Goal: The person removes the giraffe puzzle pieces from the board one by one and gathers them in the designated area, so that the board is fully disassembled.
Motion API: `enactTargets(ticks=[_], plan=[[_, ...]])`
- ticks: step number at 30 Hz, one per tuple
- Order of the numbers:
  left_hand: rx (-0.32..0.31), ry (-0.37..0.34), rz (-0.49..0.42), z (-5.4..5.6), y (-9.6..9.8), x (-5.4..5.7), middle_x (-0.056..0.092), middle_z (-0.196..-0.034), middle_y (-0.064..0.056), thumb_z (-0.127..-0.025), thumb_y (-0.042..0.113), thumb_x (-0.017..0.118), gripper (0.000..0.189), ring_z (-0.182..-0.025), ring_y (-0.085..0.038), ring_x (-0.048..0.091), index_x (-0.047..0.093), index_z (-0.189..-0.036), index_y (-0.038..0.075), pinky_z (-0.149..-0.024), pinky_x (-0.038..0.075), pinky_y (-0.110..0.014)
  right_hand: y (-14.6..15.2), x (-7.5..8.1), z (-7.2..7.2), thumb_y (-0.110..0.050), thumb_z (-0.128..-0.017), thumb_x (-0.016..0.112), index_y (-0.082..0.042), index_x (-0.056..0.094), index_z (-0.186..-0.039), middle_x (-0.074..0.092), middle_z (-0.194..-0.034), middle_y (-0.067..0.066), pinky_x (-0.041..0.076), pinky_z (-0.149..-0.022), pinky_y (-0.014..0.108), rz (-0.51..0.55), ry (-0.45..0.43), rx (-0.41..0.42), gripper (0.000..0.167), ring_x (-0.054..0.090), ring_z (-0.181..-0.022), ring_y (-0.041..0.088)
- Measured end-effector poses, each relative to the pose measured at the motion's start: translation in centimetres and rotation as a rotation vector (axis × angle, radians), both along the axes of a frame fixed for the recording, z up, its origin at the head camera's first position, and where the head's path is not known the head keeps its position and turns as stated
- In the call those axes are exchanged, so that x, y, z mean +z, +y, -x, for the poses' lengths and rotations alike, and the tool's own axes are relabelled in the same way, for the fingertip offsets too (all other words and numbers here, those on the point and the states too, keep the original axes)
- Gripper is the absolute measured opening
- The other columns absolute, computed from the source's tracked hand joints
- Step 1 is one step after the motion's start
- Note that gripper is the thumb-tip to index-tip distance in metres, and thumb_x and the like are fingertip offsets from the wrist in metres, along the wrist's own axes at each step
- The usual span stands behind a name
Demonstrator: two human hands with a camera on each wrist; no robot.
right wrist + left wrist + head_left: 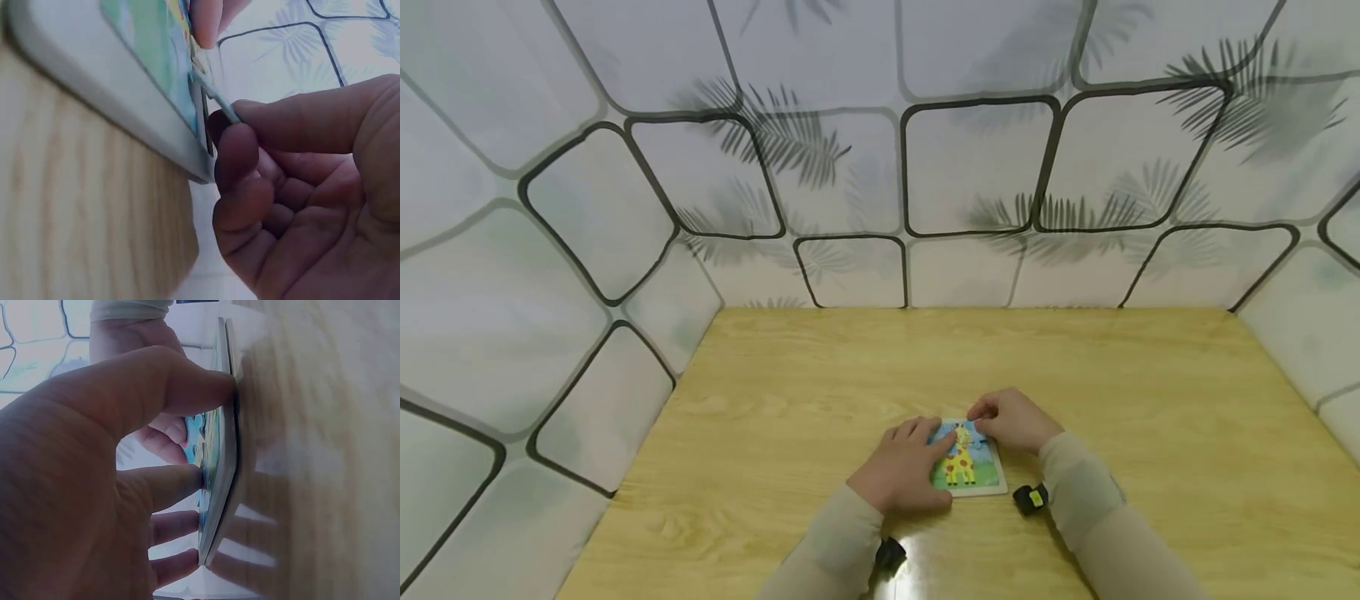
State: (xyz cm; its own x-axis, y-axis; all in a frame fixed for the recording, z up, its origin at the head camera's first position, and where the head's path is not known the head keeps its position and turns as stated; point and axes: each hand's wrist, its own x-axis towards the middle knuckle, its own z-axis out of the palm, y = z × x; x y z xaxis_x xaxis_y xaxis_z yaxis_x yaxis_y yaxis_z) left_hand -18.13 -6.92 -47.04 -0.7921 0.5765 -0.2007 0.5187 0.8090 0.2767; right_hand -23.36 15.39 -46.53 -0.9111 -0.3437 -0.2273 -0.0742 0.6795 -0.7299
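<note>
A flat jigsaw puzzle (962,475) with a yellow giraffe on blue and green lies in a pale-rimmed board on the table. My left hand (904,468) rests over its left side, fingers spread and nearly straight. In the left wrist view, the thumb (200,390) touches the board's edge and other fingertips press its face. At the far right corner, my right hand (1017,419) pinches a thin blue puzzle piece (215,95) between thumb and index finger. That piece is tilted, one end against the board; its outer end is hidden by the fingertips.
The wood-grain table (820,375) extends around the board. Patterned sheeting (977,167) with dark outlines and leaf prints rises behind and on both sides. Black wrist devices (1030,498) sit at both sleeves, close to the tabletop.
</note>
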Motion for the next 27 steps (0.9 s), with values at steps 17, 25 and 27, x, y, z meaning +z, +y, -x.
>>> enactTargets(ticks=[17,25,27], plan=[[-0.024,-0.014,0.012,-0.4,-0.2,0.4,0.029,-0.163,-0.004,-0.084,0.045,0.065,0.084,-0.149,-0.027,0.026,0.035,-0.159,0.024,-0.118,0.027,-0.051,0.0,-0.2,-0.9,-0.007,-0.096,0.064,-0.009,0.075,-0.103,0.070,-0.095,-0.001,0.053,-0.080,0.038,0.016,0.096,0.002,0.013,0.063,-0.088,0.014],[0.006,-0.046,-0.026,-0.4,-0.3,0.4,0.027,-0.164,-0.002,-0.081,0.042,0.064,0.085,-0.151,-0.027,0.023,0.034,-0.159,0.024,-0.120,0.022,-0.049,3.7,0.5,-0.8,-0.014,-0.096,0.065,0.000,0.069,-0.115,0.067,-0.093,0.006,0.051,-0.067,0.035,0.097,0.011,-0.098,0.024,0.061,-0.078,0.020],[0.004,-0.049,-0.033,-0.3,-0.4,0.3,0.026,-0.164,-0.001,-0.081,0.043,0.064,0.085,-0.151,-0.026,0.022,0.033,-0.159,0.025,-0.120,0.022,-0.049,5.6,0.6,-0.7,-0.016,-0.096,0.065,0.000,0.069,-0.114,0.068,-0.095,0.006,0.052,-0.068,0.035,0.071,0.005,-0.123,0.024,0.061,-0.079,0.020]])
